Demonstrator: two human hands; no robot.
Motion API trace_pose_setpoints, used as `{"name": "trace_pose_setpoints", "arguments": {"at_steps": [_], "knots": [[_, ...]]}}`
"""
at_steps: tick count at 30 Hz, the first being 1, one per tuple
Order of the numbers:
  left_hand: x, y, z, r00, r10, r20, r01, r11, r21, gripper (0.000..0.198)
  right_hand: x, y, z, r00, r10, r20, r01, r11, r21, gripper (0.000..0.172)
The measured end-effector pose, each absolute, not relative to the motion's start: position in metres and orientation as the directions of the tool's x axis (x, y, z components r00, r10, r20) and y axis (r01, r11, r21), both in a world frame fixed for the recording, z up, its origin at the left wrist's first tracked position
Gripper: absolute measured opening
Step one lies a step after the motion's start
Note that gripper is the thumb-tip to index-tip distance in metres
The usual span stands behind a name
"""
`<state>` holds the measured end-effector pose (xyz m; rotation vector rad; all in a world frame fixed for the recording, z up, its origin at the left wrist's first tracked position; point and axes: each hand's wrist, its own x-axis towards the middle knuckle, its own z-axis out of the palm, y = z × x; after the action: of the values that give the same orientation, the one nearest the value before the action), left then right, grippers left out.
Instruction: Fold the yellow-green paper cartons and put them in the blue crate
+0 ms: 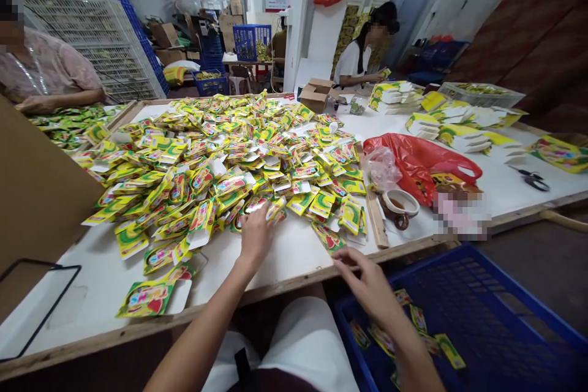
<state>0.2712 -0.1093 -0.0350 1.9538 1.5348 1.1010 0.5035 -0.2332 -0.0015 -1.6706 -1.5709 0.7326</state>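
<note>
A wide heap of small yellow-green printed boxes (229,165), many with white flaps standing out, covers the white table (294,251). My left hand (257,229) is closed around one small yellow box (276,211) at the heap's front edge. To the right, my right hand (361,266) is over the table's wooden front edge, fingers apart, beside the near end of a green and red printed box (328,237); whether its fingertips touch that box I cannot tell. Nothing shows in its grasp.
Low at the right, a blue crate (463,294) holds several small boxes. A wooden strip (376,214), a cup (401,202), a red bag (408,159) and scissors (533,180) lie rightward. Cardboard (41,208) stands left. People sit at the far left and beyond the table.
</note>
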Motion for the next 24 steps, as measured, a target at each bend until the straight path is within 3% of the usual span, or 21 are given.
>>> {"name": "trace_pose_setpoints", "arguments": {"at_steps": [3,5,8,14,18,20,24], "knots": [[0.264,-0.142,-0.037,-0.011,0.989,0.144,0.26,-0.136,0.956,0.043,0.452,-0.212,-0.028,0.147,0.987,0.068,0.302,0.021,-0.953,0.02],[0.258,-0.167,-0.038,0.023,0.999,0.024,0.031,-0.025,0.999,0.048,0.422,-0.198,-0.041,0.149,0.987,0.067,0.115,0.05,-0.992,0.025],[0.251,-0.191,-0.036,0.105,0.994,-0.013,-0.072,0.021,0.997,0.049,0.396,-0.185,-0.049,0.102,0.991,0.086,-0.022,0.089,-0.996,0.027],[0.237,-0.196,-0.032,0.292,0.956,-0.018,-0.061,0.037,0.997,0.058,0.398,-0.183,-0.045,-0.054,0.985,0.161,0.009,0.162,-0.987,0.024],[0.23,-0.193,-0.035,0.389,0.92,-0.05,-0.058,0.079,0.995,0.052,0.408,-0.179,-0.042,-0.152,0.979,0.133,0.097,0.149,-0.984,0.019],[0.23,-0.189,-0.037,0.367,0.929,-0.039,-0.054,0.063,0.997,0.042,0.408,-0.175,-0.04,-0.165,0.979,0.121,0.132,0.143,-0.981,0.018],[0.237,-0.183,-0.039,0.163,0.986,0.035,0.014,-0.038,0.999,0.018,0.399,-0.168,-0.038,-0.139,0.973,0.184,0.203,0.21,-0.956,0.015]]}}
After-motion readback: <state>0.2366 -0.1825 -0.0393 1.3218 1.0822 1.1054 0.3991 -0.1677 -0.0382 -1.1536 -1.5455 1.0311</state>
